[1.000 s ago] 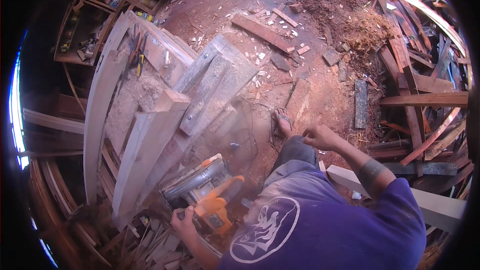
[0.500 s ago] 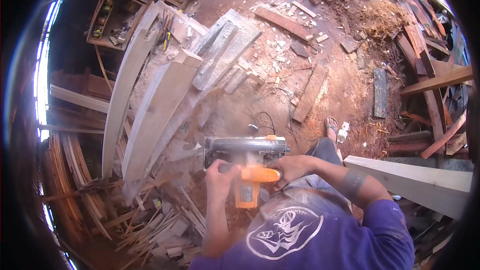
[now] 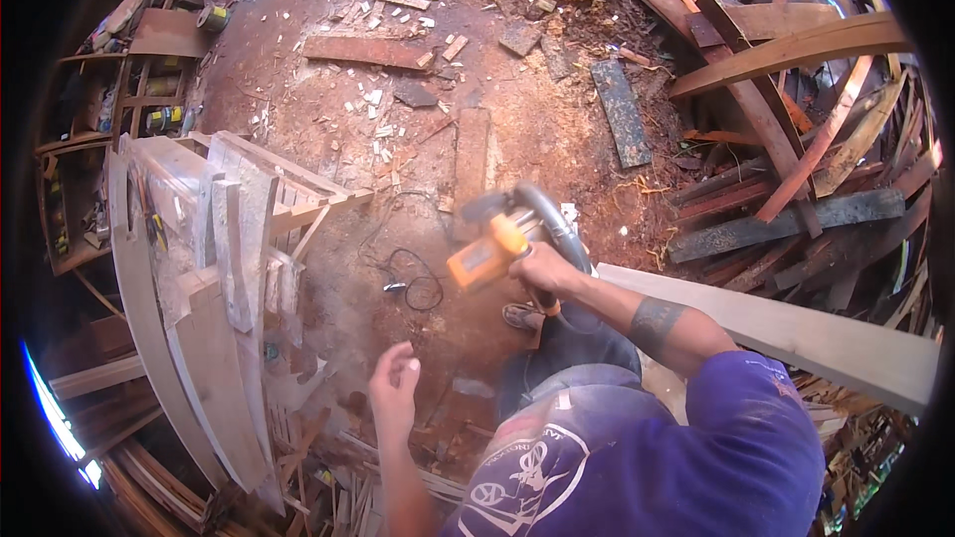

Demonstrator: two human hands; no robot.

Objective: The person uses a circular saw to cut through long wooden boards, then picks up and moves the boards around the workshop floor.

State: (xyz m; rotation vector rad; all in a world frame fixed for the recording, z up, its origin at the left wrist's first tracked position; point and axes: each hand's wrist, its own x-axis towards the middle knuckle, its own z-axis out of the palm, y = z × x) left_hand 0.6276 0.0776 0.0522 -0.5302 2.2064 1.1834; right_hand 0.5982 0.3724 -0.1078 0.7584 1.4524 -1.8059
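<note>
My right hand (image 3: pixel 542 269) grips an orange circular saw (image 3: pixel 479 259) by its rear handle. The saw hangs in the air to the right of the middle, tilted, its dark round guard toward the far right and slightly blurred. Its cord (image 3: pixel 423 283) loops on the ground to the left of it. My left hand (image 3: pixel 395 378) is raised at the lower middle, empty, its fingers loosely bent and apart. Left of that hand, long pale boards (image 3: pixel 214 358) lie on a dusty work surface with shorter offcuts on top.
A long pale beam (image 3: pixel 776 333) stretches right from beside my right forearm. Behind it, reddish and dark planks (image 3: pixel 741 89) are heaped. A reddish board (image 3: pixel 368 52) and scattered wood chips lie on the dirt floor. Wooden shelves (image 3: pixel 154 89) with cans stand at the far left.
My left hand has let go of the saw. My right hand has swung the saw rightward and away from me, turning it. The view has turned to the right.
</note>
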